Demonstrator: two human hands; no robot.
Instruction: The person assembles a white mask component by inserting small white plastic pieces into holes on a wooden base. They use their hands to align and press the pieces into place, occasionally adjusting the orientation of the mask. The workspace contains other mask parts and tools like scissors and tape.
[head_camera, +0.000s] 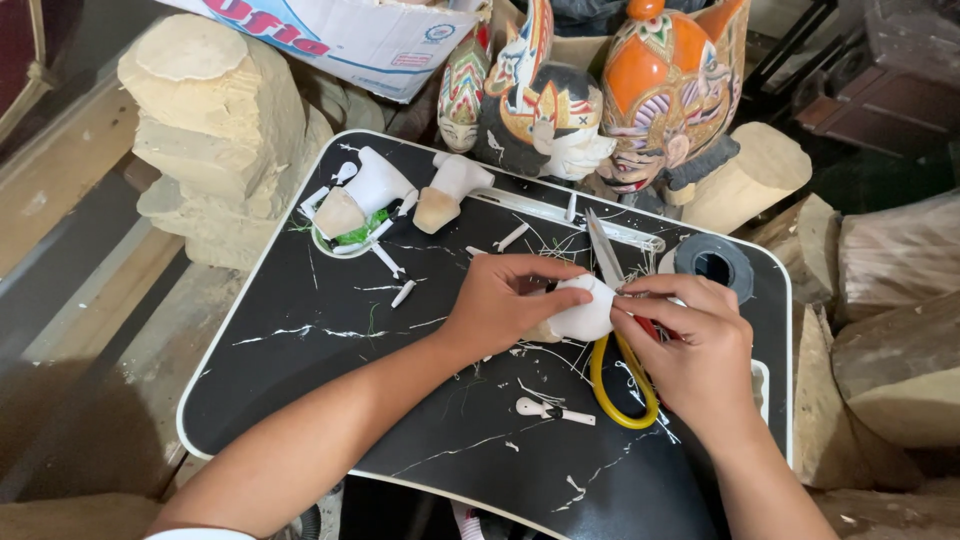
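Head view: two hands over a black tabletop (330, 400) with white marble lines.
Left hand (505, 300): fingers closed around a small white carved piece (585, 312), which it lifts just above the tabletop.
Right hand (695, 345): pinches the same white piece from the other side, and also grips scissors (615, 330) with yellow handles.
Near: small white peg (548, 410) lying on the tabletop.
Middle: black tape roll (715, 262).
Far: two white carved pieces (400, 195), painted wooden heads (640, 90), bare wood blocks (220, 120).

Left hand (500, 305) and right hand (690, 345) meet, fingers curled (both forearms bare).
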